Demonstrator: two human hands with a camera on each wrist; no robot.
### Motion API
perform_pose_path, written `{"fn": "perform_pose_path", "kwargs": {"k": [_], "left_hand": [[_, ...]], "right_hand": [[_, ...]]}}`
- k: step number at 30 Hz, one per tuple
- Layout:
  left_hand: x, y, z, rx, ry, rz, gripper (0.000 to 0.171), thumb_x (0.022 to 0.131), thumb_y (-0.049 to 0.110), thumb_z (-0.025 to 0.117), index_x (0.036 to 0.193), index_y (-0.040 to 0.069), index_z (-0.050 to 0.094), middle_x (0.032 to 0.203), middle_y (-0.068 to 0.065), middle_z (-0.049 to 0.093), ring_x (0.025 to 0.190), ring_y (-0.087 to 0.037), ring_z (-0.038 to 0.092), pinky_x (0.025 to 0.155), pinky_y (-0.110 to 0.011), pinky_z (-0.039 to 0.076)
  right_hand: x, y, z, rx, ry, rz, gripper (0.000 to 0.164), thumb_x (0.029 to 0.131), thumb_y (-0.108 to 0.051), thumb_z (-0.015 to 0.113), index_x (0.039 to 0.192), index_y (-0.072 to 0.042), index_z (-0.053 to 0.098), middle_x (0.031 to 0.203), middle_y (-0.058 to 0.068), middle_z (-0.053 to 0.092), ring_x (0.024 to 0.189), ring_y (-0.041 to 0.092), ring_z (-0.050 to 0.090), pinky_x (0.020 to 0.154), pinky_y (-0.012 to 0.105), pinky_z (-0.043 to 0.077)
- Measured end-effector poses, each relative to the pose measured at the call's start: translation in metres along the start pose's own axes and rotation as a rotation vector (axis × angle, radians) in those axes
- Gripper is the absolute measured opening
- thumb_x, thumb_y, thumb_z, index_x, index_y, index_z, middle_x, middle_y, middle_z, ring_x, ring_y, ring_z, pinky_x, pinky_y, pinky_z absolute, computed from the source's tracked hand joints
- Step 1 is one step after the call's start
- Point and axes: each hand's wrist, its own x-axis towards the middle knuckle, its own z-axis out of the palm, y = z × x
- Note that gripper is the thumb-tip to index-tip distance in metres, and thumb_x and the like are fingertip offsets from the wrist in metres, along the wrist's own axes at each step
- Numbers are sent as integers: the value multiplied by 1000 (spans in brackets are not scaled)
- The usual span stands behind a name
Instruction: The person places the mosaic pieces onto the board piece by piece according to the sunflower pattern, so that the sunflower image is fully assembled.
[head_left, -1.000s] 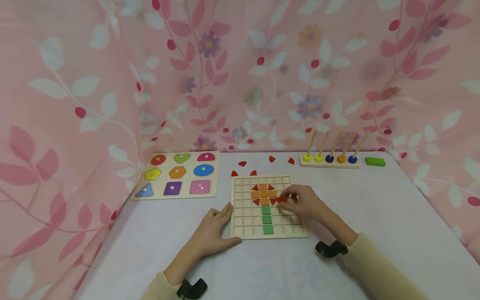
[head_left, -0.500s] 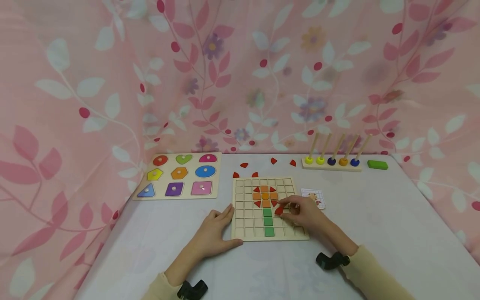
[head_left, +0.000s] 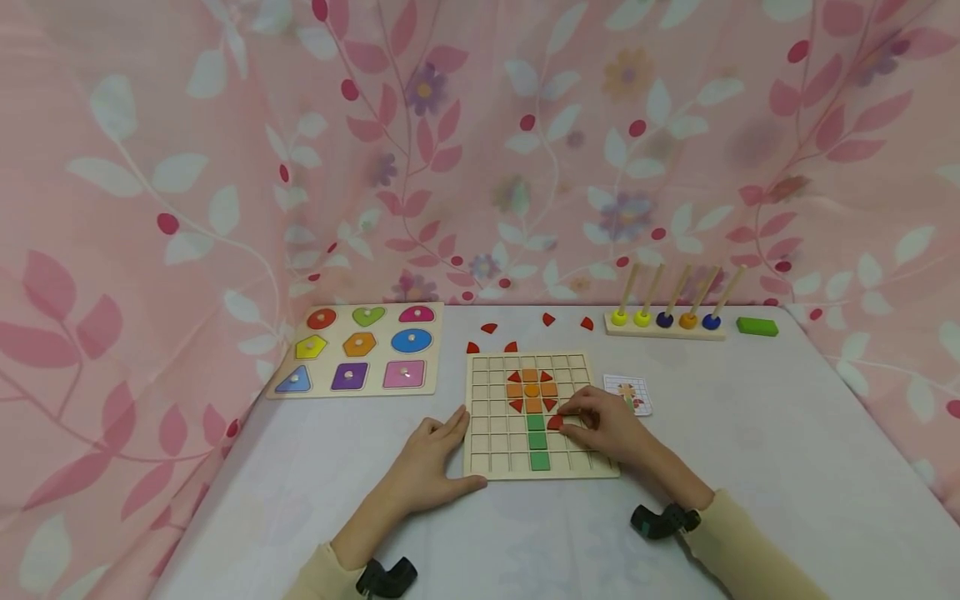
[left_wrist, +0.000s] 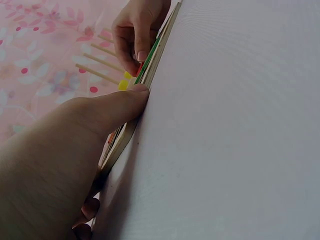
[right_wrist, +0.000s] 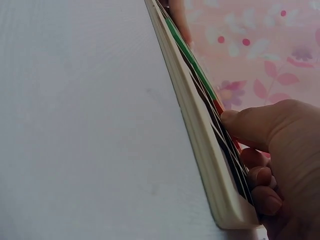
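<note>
A wooden grid board (head_left: pixel 498 448) lies on the white-covered table. On it, orange squares surround an orange round piece (head_left: pixel 532 390), with small red triangles (head_left: pixel 516 406) at the corners and a column of green squares (head_left: pixel 538 441) below. My left hand (head_left: pixel 423 468) steadies the board, straight fingers along its left side and thumb (left_wrist: pixel 125 102) at the near edge. Just right of the top green square, my right hand (head_left: pixel 609 425) pinches a red quarter-round piece (head_left: pixel 555 422) between thumb and fingers, down at the grid. In the right wrist view the thumb (right_wrist: pixel 245 122) hides most of that piece.
Several loose red pieces (head_left: pixel 548 319) lie behind the board. A pattern card (head_left: pixel 633 395) is partly behind my right hand. Further back stand a peg stand (head_left: pixel 663 330) with coloured beads and a green block (head_left: pixel 757 326). A shape puzzle board (head_left: pixel 382 346) lies at the left.
My right hand has brought the red quarter-round piece toward me, from beside the lower-right red triangle to beside the top green square. More of the card shows. My left hand stays at the board.
</note>
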Motion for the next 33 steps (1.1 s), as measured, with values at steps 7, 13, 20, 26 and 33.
{"fn": "perform_pose_path", "kwargs": {"k": [7, 13, 20, 26, 33], "left_hand": [[0, 1, 0, 10, 0, -4, 105, 84, 71, 76, 163, 10, 42, 171, -1, 36, 113, -14, 46, 90, -35, 44], [0, 0, 1, 8, 1, -3, 105, 84, 71, 75, 163, 10, 42, 171, -1, 36, 115, -15, 47, 92, -37, 45], [-1, 0, 0, 3, -3, -5, 105, 84, 71, 75, 163, 10, 42, 172, -1, 35, 114, -15, 46, 92, -36, 45], [-1, -1, 0, 6, 0, 4, 105, 84, 70, 75, 163, 9, 42, 172, -2, 35, 116, -17, 47, 93, -38, 45], [0, -1, 0, 12, -3, 8, 106, 85, 71, 75, 163, 9, 41, 172, -2, 34, 115, -17, 47, 92, -37, 45]], "right_hand": [[-1, -3, 1, -2, 19, -8, 20, 91, -17, 86, 110, -14, 83, 101, -4, 68, 77, 11, 51, 64, 23, 42], [-1, -5, 2, 0, 31, -18, 19, 90, -16, 86, 109, -13, 83, 100, -2, 68, 78, 13, 51, 64, 24, 42], [1, -6, 1, -8, 18, 31, 17, 91, -19, 86, 107, -16, 82, 94, -5, 64, 75, 12, 49, 64, 24, 39], [1, -4, 2, -11, 14, 27, 16, 91, -19, 86, 106, -17, 82, 95, -6, 64, 76, 11, 50, 64, 24, 40], [-1, -5, 3, 0, 23, 36, 17, 90, -19, 86, 106, -16, 82, 95, -7, 65, 76, 11, 49, 64, 25, 39]]}}
